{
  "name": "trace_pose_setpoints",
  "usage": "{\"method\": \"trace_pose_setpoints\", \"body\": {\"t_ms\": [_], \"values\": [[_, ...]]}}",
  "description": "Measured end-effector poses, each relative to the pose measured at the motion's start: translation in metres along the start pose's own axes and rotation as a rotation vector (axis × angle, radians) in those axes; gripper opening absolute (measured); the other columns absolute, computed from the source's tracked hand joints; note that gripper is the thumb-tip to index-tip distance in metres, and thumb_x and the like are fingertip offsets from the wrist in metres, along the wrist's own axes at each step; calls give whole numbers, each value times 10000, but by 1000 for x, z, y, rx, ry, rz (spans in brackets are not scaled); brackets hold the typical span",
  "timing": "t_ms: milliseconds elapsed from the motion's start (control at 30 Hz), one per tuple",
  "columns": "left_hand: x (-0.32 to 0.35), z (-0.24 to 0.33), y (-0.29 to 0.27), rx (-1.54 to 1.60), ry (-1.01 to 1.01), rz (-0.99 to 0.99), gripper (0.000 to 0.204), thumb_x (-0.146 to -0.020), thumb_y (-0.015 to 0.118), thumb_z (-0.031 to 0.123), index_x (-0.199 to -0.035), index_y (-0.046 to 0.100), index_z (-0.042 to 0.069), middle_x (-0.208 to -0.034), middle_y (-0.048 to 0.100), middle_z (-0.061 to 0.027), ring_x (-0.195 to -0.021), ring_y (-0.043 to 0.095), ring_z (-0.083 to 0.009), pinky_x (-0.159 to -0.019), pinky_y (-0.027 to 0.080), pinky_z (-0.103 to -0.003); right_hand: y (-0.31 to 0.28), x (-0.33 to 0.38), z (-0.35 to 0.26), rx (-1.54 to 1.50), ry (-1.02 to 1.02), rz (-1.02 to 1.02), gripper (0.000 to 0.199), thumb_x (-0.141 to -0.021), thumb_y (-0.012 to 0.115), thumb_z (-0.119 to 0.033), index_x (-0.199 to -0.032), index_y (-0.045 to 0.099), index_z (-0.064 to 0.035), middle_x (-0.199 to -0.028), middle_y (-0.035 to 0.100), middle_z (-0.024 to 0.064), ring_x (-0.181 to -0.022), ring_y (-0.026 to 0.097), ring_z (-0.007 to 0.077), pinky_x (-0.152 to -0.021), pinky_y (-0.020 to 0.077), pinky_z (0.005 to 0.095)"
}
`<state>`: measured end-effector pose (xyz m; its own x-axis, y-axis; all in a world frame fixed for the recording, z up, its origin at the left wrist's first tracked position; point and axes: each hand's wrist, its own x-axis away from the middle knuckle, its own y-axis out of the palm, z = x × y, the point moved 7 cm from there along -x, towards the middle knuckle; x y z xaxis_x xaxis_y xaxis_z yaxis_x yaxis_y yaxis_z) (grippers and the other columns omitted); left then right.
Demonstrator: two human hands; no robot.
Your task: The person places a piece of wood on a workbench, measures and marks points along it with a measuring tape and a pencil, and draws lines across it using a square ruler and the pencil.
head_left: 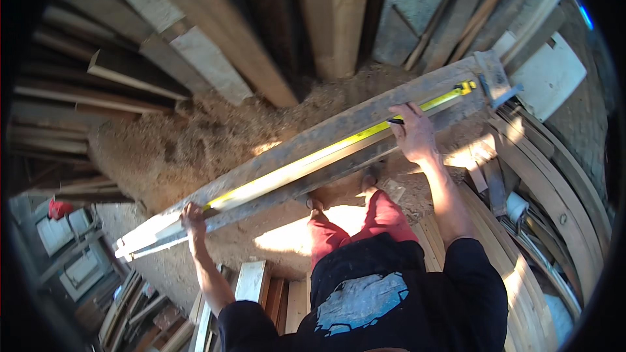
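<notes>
A yellow tape measure blade (pixel 365 133) is stretched along a narrow pale wood strip (pixel 306 164) on a long, worn bench (pixel 287 141). Its yellow and black case (pixel 466 87) rests near the bench's right end. My left hand (pixel 193 218) is closed at the blade's left end, against the strip; the exact grip is too small to make out. Between the fingers of my right hand (pixel 413 135) is a dark pen (pixel 395 121), held over the blade partway to the case. My right hand is bent over the strip and the blade.
Boards and beams (pixel 261 39) lean along the far side, above sawdust (pixel 189 137) on the ground. Curved stacked planks (pixel 554 182) and a white container (pixel 517 207) lie to the right. More offcuts (pixel 156 322) are piled at lower left. A white panel (pixel 554 75) stands beyond the bench's right end.
</notes>
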<state>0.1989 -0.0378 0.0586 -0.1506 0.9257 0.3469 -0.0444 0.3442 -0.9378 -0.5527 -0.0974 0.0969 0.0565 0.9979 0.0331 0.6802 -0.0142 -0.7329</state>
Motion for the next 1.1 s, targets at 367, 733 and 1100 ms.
{"method": "trace_pose_setpoints", "body": {"t_ms": [367,733,1100], "values": [[3,42,-11,157,-73,35,137,-908,682,227,-1037,703,268,-1181,627,-94,-1249,471,-386,-1018,311,-601,160,13,-207,54,-93,-274,310,-887,749,-168,-1177,703,-70,-1148,662,165,-1086,658,383,-931,531,463],[4,51,-20,270,53,59,88,-927,695,224,-1011,711,245,-1015,636,-57,-1116,543,-326,-991,324,-551,238,29,-261,251,0,-349,246,-913,728,-291,-1055,747,-91,-1085,667,161,-1070,649,359,-925,512,467],[0,49,-20,268,93,14,100,-945,678,237,-1043,699,249,-1032,630,-62,-1102,543,-325,-960,346,-533,251,28,-251,313,38,-339,270,-858,742,-278,-956,670,-37,-939,663,175,-1012,651,372,-905,505,469]]}}
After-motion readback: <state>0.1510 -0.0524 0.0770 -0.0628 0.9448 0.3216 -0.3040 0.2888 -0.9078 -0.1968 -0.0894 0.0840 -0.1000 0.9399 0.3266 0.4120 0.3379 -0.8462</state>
